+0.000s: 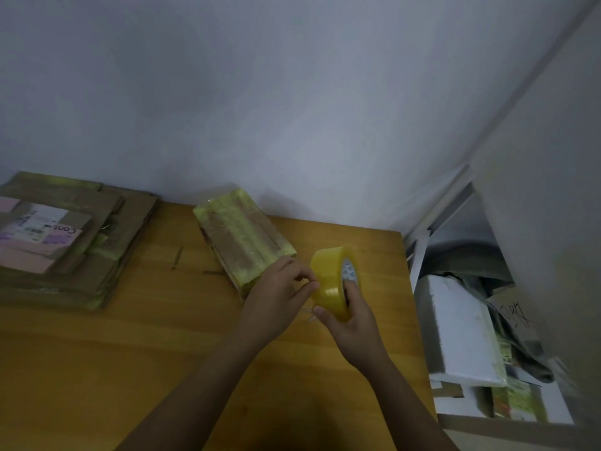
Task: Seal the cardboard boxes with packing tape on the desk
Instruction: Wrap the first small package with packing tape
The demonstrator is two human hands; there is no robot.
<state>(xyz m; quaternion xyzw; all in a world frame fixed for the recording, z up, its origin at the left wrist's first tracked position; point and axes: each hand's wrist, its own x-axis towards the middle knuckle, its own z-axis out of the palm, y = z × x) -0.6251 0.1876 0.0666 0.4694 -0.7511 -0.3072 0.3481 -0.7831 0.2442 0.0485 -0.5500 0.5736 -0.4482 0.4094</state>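
While the right hand (353, 323) grips the yellow packing-tape roll (333, 283), the left hand (279, 288) should pinch and peel its free end squarely toward the tape-wrapped brown cardboard box (242, 244).

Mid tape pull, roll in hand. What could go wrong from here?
1. The left hand pinches only a short tape end at the tape roll; it could slip back onto the roll.
2. The right hand holds the roll in the air, beside the taped box; the pulled strip may twist and stick to itself.
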